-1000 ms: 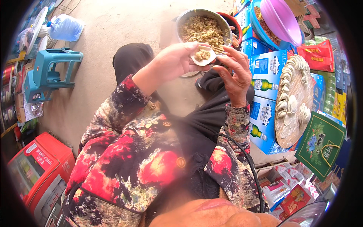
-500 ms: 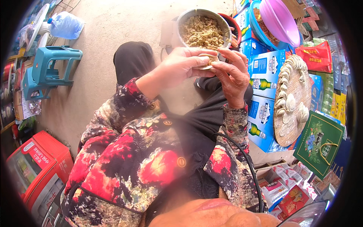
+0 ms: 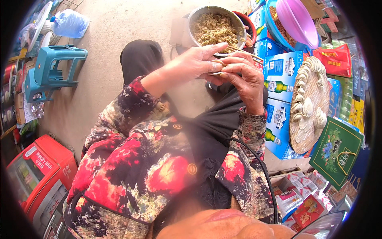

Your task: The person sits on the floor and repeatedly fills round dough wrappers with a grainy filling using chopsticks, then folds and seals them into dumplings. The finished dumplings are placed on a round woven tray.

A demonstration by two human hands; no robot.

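Blue boxes (image 3: 280,65) stacked to my right; just past them, the round board (image 3: 319,95), dumplings (image 3: 302,84) curving along its edge, well apart from my hands. Metal bowl (image 3: 189,26) of filling (image 3: 215,30) sits ahead, just beyond my fingertips.

Left hand (image 3: 195,63) and right hand (image 3: 246,75) nearly meet. Left: thumb and fingers closed round the near-left side of the dough wrapper (image 3: 216,73). Right: narrow pinch on its right end, chopsticks (image 3: 257,59) slanting out past the knuckles.

Key relation: wrapper sits between the two sets of fingertips, long side roughly left-right, seen edge-on. Neither hand is nearer; both touch it. Can't tell how far the rim is sealed, fingers hide most of it.

Delta vs 1 s ago: wrapper lay flat and open on my left hand with its filling showing. Now folded, filling out of sight. Right hand has come in from beside it to overlap my left fingertips. Bowl and board unchanged.
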